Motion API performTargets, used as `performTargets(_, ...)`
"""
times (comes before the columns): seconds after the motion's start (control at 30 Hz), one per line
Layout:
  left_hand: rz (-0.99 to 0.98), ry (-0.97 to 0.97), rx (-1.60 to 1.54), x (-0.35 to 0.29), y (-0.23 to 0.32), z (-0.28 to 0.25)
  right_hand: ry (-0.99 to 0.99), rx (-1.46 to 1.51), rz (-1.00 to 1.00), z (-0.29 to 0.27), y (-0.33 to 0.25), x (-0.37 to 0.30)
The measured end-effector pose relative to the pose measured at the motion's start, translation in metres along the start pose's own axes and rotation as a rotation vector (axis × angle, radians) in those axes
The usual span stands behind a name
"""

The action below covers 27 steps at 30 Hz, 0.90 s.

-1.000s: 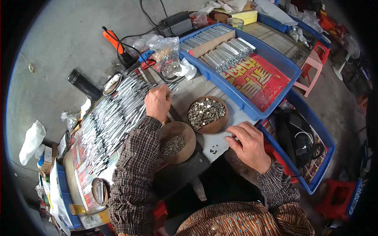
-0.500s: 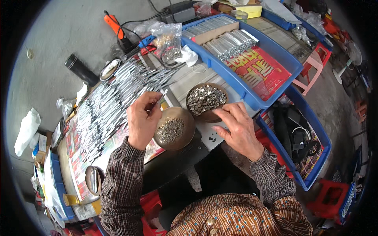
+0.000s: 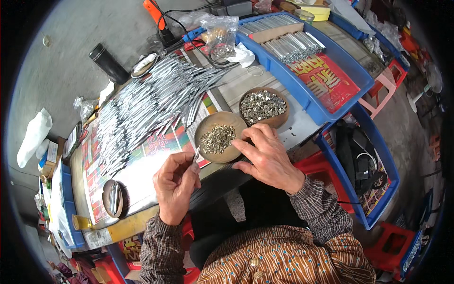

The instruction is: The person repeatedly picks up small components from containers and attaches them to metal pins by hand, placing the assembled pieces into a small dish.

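My left hand (image 3: 175, 187) is closed, pinching a thin silvery metal strip (image 3: 197, 154) upright between thumb and fingertips, at the table's near edge. Just beyond it stands a round brown bowl (image 3: 205, 124) with a pile of small brass-coloured pins (image 3: 218, 138). My right hand (image 3: 268, 158) reaches over that bowl's right rim. Its index fingertip is by the pins, and the thumb is apart from it; I see nothing between them. A second brown bowl (image 3: 281, 120), full of small shiny metal pieces (image 3: 261, 104), stands behind my right hand.
Many long silvery metal strips (image 3: 146, 102) cover the table's left side. A small dish (image 3: 122, 191) holds a few metal pieces. At the back right is a blue tray (image 3: 309, 113) of stacked strips. Another blue tray (image 3: 395, 182) with a black bag sits lower right, near red stools (image 3: 390, 246).
My right hand has moved left from the bowl of shiny pieces to the bowl of pins. My left hand has come down toward me with the metal strip. The view has shifted slightly.
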<state>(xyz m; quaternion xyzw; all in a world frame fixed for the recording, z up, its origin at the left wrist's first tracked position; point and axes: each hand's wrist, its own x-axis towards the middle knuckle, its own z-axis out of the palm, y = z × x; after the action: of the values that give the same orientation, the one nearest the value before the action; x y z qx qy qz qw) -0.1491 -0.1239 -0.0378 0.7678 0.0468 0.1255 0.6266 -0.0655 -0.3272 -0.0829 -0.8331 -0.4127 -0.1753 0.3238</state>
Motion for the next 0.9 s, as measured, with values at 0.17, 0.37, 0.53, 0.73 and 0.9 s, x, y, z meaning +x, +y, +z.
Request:
performTargets(0.17,-0.038,0.045,-0.063,-0.021,-0.010,0.001,-0.025,-0.073,-0.021,0.002,0.000,0.004)
performTargets(0.37,0.008,0.038,-0.032,-0.033,-0.022,-0.003,-0.137,-0.107,-0.007,0.001,-0.003,0.013)
performTargets(0.53,-0.034,0.051,-0.098,-0.039,-0.020,-0.003,-0.152,-0.135,-0.015,-0.007,-0.001,0.008)
performTargets(0.73,-0.052,0.054,-0.179,-0.042,-0.025,-0.002,-0.013,-0.070,0.003,-0.005,0.001,0.004)
performTargets(0.9,-0.081,0.061,-0.224,-0.044,-0.024,-0.002,0.004,-0.052,-0.011,-0.001,0.000,0.004)
